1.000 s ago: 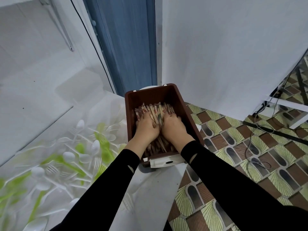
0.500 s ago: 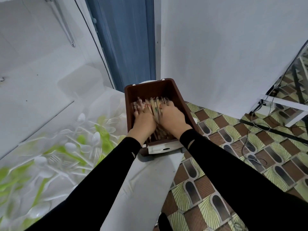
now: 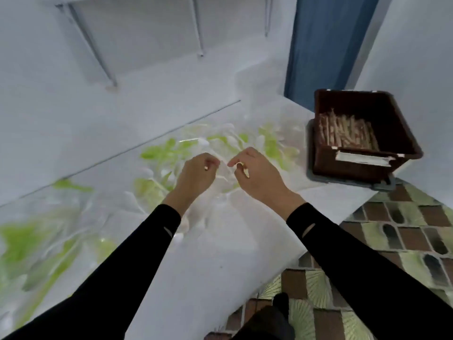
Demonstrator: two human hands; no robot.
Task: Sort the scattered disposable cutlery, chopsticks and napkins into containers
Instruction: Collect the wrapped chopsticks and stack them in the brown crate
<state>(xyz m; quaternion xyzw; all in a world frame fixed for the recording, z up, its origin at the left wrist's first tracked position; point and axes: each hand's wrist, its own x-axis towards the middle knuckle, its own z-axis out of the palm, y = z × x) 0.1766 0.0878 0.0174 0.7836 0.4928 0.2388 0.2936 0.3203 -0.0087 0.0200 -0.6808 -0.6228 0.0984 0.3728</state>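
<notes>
A brown bin (image 3: 405,133) stands at the table's far right corner with a bundle of wrapped chopsticks (image 3: 348,133) lying inside. White and green plastic spoons and forks (image 3: 166,153) are scattered across the white table (image 3: 220,256); the picture is blurred, so single pieces are hard to tell apart. My left hand (image 3: 196,175) and my right hand (image 3: 257,175) hover close together above the middle of the pile, left of the bin. Their fingers hang loosely curled with nothing plainly held.
The bin sits on a grey tray (image 3: 348,181) near the table edge. Behind it is a blue door (image 3: 323,45). A white wall with shelf brackets (image 3: 107,77) runs along the table's far side. Patterned floor tiles (image 3: 404,231) lie to the right.
Both hands have come out of the brown bin, leaving the chopsticks inside, and moved left over the scattered cutlery. The view has swung left, so the bin now sits at the right.
</notes>
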